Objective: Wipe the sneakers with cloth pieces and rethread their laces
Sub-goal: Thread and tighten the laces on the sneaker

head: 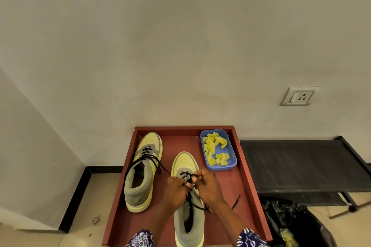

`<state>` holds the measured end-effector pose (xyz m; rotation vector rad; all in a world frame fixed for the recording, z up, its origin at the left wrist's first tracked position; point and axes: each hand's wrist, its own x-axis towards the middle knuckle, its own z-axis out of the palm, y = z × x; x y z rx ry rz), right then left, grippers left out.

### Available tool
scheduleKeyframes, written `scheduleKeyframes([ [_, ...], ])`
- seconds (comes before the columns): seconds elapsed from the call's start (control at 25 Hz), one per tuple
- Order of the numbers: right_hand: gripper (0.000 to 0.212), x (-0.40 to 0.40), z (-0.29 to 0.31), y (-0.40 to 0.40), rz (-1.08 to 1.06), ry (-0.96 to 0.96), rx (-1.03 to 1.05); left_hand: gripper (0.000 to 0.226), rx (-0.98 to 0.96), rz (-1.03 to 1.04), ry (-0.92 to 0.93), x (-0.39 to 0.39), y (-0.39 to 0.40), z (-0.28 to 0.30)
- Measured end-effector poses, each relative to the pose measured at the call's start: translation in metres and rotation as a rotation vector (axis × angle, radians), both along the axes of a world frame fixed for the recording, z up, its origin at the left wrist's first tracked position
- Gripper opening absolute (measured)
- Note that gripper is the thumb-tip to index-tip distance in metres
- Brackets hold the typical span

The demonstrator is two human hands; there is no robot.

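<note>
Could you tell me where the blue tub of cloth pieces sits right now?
In the head view, the blue tub sits in the tray's far right corner, just right of the near sneaker's toe.

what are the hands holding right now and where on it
Both the left hand and right hand pinch the black lace at the near sneaker's lower eyelets.

I can read no words, brand marks, numbers or signs from where I look down. The yellow and grey suede-like sneaker [188, 196] under my hands shows no logo, nor does the matching sneaker [143, 168] to its left. The blue plastic tub [218, 149] bears no label, and the white wall socket plate [299, 96] carries no markings I can make out.
</note>
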<state>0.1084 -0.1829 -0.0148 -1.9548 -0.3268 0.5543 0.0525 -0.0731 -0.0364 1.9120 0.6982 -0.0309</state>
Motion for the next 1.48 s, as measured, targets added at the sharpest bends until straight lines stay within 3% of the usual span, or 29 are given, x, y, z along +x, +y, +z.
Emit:
scheduleKeyframes([
  [0.08,0.025,-0.001,0.002,0.001,0.011,-0.007,0.002,0.026,-0.034,-0.005,0.067,0.001,0.007,-0.017],
  [0.24,0.024,-0.004,0.005,0.003,0.042,0.006,-0.012,0.023,-0.137,-0.07,0.123,-0.009,-0.001,0.023],
  [0.52,0.023,-0.007,0.001,0.005,0.099,0.016,-0.063,0.015,-0.133,0.037,0.08,-0.018,-0.001,0.033],
  [0.68,0.013,-0.007,0.0,0.004,0.07,0.045,-0.039,0.023,-0.367,0.246,0.045,-0.023,-0.002,0.047],
  [0.84,0.015,-0.008,0.0,0.004,0.046,0.087,-0.016,0.02,-0.476,0.236,0.014,-0.031,-0.002,0.048],
  [1.04,0.01,-0.009,0.0,0.002,0.025,0.124,-0.007,0.021,-0.46,0.222,-0.024,-0.033,-0.004,0.049],
  [1.24,0.014,-0.007,0.001,-0.003,-0.076,0.084,-0.045,0.017,-0.325,0.221,-0.05,-0.03,-0.002,0.047],
  [1.48,0.014,-0.002,0.001,-0.016,-0.131,-0.142,-0.232,0.033,0.31,0.02,0.075,-0.037,0.014,0.023],
])
